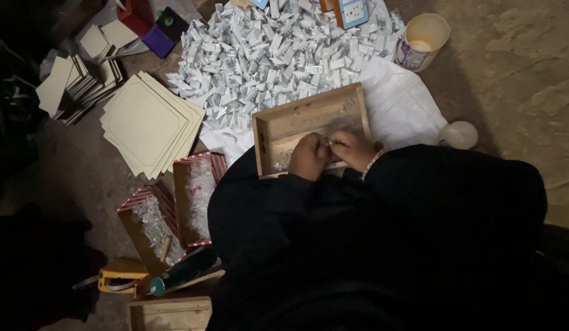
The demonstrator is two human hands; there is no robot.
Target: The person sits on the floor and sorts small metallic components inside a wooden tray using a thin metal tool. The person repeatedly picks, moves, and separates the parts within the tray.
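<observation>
Both my hands meet over the near edge of a shallow wooden tray [278, 125]. My left hand [308, 157] is curled, its fingertips pinching a small clear wrapper piece [325, 141]. My right hand [352, 149], a beaded bracelet on its wrist, pinches the same piece from the other side. Crinkled clear plastic [344, 121] lies in the tray's far right corner. Beyond the tray a big heap of small silver-white wrapped pieces [272, 55] covers a white cloth [401, 104]. My dark sleeves hide the tray's near rim.
Stacked cream cards [151, 122] lie left of the heap, with smaller card stacks [82, 83] further left. Two red-striped boxes [192, 196] hold clear wrappers. A tape dispenser [120, 277], a green-tipped tool [180, 274], a paper cup [424, 38] and a round lid [459, 133] sit around.
</observation>
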